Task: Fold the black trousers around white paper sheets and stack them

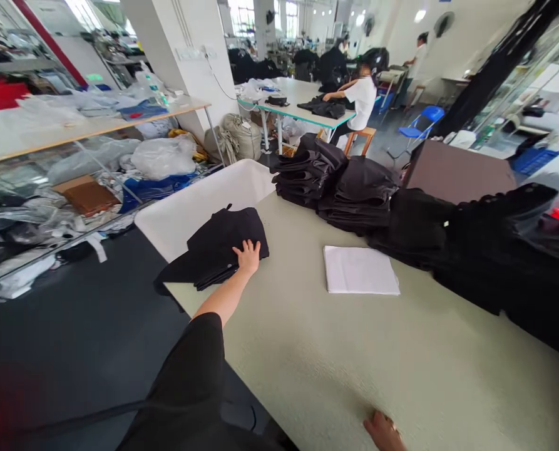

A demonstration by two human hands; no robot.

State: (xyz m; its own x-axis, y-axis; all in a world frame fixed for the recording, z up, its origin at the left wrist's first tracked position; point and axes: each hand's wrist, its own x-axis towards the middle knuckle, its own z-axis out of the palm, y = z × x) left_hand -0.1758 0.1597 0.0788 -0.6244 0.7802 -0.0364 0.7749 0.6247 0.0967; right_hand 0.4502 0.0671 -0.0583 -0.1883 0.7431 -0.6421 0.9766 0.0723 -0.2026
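My left hand lies flat with its fingers spread on a pile of folded black garments. The pile rests at the table's left corner, and part of the cloth hangs over the edge. At the bottom of the view, my right hand touches the bare tabletop, cut off by the frame. Its fingers are mostly hidden, and no object shows beside it. Between the hands and farther back lies a stack of white sheets, whose material I cannot make out.
Tall piles of folded black garments line the table's far right side. A white bin adjoins its far left edge. A brown board stands behind the piles. Another person sits at a table beyond.
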